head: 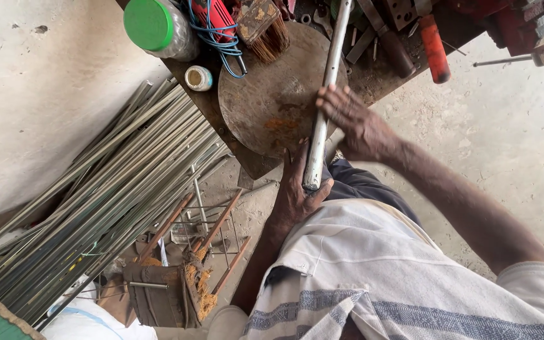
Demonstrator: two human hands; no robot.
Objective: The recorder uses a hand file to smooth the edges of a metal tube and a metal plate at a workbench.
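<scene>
A person steadies a metal pipe [322, 107] across the round plate [266, 94] at the worktop's [379, 85] near edge, left hand [297, 189] clasping its end, right hand [354, 123] closed around the middle.

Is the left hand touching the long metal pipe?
Touching: the head view shows the left hand wrapped around the metal pipe's lower end.

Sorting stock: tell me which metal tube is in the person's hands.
The pale drilled tube lying across the round rusty plate, held by left hand and right hand; the other rods lie bundled on the floor.
</scene>
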